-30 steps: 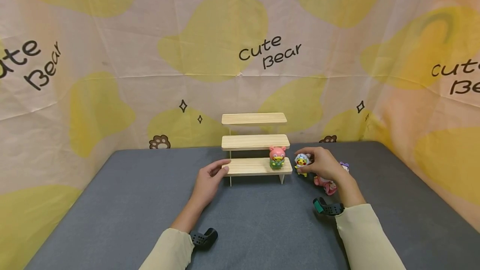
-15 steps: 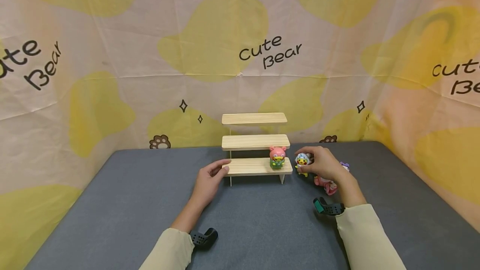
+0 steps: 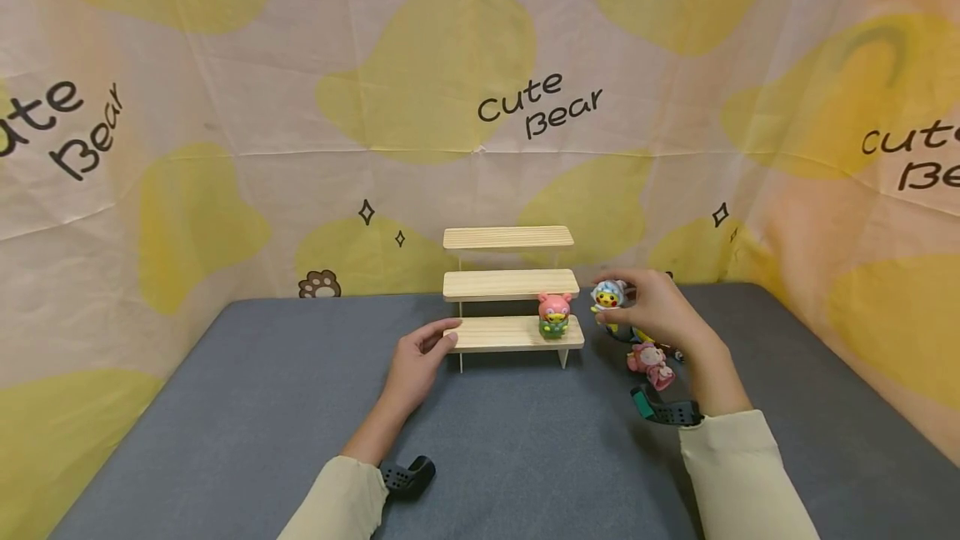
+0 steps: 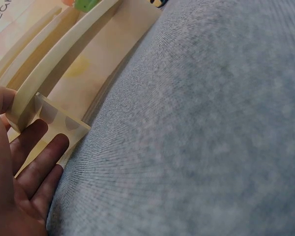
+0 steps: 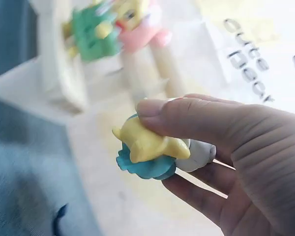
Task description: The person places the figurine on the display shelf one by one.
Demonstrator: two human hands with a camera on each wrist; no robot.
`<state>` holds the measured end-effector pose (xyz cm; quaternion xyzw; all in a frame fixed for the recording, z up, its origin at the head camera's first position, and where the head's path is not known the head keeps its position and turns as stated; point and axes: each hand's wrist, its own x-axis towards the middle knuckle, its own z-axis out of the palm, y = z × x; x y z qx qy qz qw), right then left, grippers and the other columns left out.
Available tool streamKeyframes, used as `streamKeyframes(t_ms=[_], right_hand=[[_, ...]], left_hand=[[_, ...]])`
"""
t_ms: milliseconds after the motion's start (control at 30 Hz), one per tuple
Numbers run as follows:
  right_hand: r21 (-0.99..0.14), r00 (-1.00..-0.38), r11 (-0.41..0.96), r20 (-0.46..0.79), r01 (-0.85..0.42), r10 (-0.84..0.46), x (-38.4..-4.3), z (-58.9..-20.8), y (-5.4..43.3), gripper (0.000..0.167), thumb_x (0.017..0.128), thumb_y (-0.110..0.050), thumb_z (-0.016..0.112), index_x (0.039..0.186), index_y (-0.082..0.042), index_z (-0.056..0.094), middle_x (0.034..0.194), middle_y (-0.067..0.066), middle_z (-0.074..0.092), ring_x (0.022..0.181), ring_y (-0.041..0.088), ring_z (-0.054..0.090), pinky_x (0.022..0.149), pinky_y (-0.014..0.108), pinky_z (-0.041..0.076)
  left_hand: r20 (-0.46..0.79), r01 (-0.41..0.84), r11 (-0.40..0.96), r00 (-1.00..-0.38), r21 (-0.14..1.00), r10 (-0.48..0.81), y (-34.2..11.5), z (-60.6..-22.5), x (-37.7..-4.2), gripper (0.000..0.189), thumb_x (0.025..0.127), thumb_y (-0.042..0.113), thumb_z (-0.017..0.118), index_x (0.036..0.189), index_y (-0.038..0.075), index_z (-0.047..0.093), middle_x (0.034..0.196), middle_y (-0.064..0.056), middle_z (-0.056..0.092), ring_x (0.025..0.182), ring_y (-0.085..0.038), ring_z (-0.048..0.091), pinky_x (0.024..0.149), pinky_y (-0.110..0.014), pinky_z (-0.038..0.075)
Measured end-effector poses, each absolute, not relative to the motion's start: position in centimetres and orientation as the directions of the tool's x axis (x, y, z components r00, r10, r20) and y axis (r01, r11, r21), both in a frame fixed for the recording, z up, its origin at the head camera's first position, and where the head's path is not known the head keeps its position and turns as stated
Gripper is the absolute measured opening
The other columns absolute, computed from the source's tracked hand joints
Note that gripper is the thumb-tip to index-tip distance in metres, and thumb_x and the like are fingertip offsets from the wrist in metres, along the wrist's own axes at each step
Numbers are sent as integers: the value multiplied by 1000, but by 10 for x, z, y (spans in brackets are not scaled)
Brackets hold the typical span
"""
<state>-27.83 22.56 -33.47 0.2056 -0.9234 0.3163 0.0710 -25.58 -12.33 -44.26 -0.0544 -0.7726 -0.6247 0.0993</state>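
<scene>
Bare wood, shiny plastic and matt cloth.
The stand [image 3: 510,282] is made of pale, smooth, matt wood with straight grain. On its lowest board [image 3: 495,332], glossy plastic is suggested by the pink-and-green figure [image 3: 554,317]; right of the stand, a smooth, softly shining plastic look is shown by the yellow figure [image 5: 155,146]. The bench [image 3: 285,407] below the stand is covered in matt, finely ribbed cloth; behind the stand, the backdrop [image 3: 420,65] is formed by creased, printed cloth.

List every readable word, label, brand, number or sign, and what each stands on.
"cute Bear": middle of the pale fabric backdrop with yellow patches, head view.
"ute Bear": its left side, cut off.
"cut", "Be": its right side, cut off.
"cute Bear": backdrop, right wrist view, blurred.
"Bear": backdrop, left wrist view, cropped.
None legible on small, colourful figurines.
</scene>
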Motion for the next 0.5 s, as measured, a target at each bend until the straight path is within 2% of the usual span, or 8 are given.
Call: streamKeyframes(t_ms=[100,233,333,500], right_hand=[[-563,-891,690,294,-455,-347,-273,-325,222,46,83,-15,84,127,-14,70,120,15,71,102,34,71,83,44,57],[-554,-876,678,327,-482,-356,-266,-315,218,45,82,-16,85,125,-16,71,114,11,73,101,34,72,79,38,56],[-547,-867,673,336,-498,-368,-261,-309,213,45,81,-16,86,124,-17,71,116,10,72,102,34,72,79,36,56],[-556,-847,639,349,-532,-402,-253,-301,203,46,80,-14,86,123,-16,71,121,7,71,106,30,69,85,42,56]], left_hand=[[221,208,220,-975,953,-38,-123,-443,-256,26,98,21,68,123,14,74,125,-9,73,106,-8,65,84,-18,48],[226,212,226,-974,951,-34,-123,-442,-255,28,99,23,67,124,14,73,127,-9,72,109,-9,65,85,-18,48],[227,214,227,-973,950,-35,-122,-442,-255,28,99,24,67,124,13,73,127,-9,72,110,-10,65,84,-18,48],[228,213,232,-973,949,-40,-122,-441,-254,28,99,23,67,124,14,73,127,-9,72,110,-10,65,84,-18,47]])
